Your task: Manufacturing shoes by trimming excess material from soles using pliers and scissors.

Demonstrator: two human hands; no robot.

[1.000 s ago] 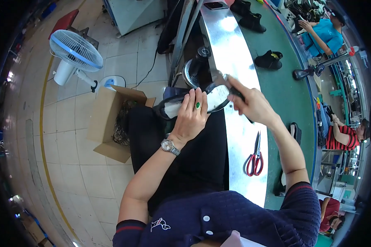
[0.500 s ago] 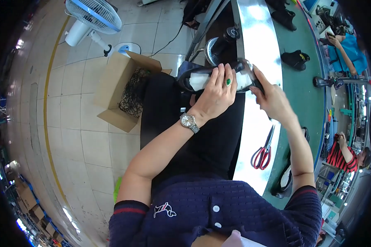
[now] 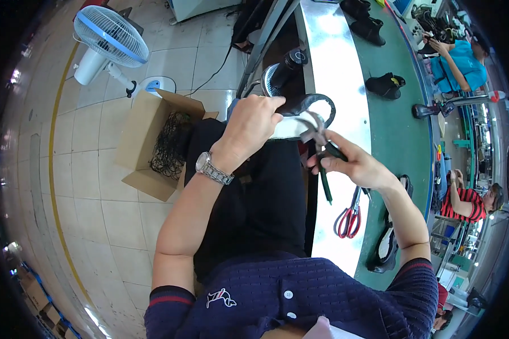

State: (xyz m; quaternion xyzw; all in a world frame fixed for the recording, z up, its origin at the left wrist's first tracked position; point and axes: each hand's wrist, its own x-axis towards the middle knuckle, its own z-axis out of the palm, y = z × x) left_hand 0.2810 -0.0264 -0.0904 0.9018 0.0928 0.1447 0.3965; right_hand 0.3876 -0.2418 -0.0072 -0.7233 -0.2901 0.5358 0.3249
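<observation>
A black shoe [image 3: 288, 128] with a white inner or underside lies across my lap, its dark-rimmed far end reaching over the metal bench edge. My left hand [image 3: 250, 125], with a watch on its wrist, is closed around the shoe's left end and hides that part. In my right hand [image 3: 353, 165] are metal-headed pincers [image 3: 314, 133] with dark green handles. The handles are spread apart, and the head lies over the white part near the shoe's lower edge. Whether the jaws grip any material cannot be made out. Red-handled scissors [image 3: 350, 220] rest on the bench below my right hand.
The metal bench [image 3: 339, 62] runs beside a green conveyor belt [image 3: 393, 130] with dark shoes [image 3: 385, 86] on it. A cardboard box [image 3: 138, 130] holding black stringy material and a fan [image 3: 110, 37] stand at left. A dark bottle [image 3: 288, 69] is beyond the shoe. Co-workers sit at far right.
My left hand has shifted from lying over the middle of the shoe to its left end. My right hand has come lower, and the pincers' handles now show spread apart.
</observation>
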